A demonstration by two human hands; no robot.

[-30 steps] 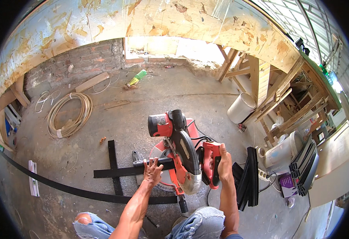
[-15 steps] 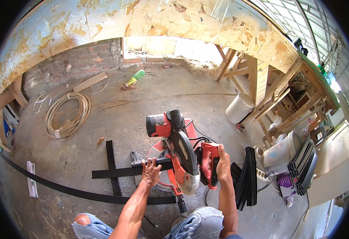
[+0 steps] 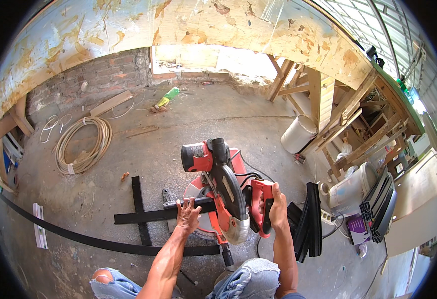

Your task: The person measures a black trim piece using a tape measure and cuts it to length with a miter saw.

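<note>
A red and black miter saw stands on the floor before me, its head over the saw bed. My right hand is wrapped round the saw's red handle. My left hand lies with spread fingers on a black profile bar, pressing it at the left of the blade guard. The bar runs left from the saw, crossing over a second black bar on the floor. Where the blade meets the bar is hidden by the guard. The saw's orange-red front arm points toward my knees.
A long black strip curves across the floor at left, near a white level. Several black profile pieces and a power strip lie at right. Farther off are coiled hose, a green bottle and a white bucket.
</note>
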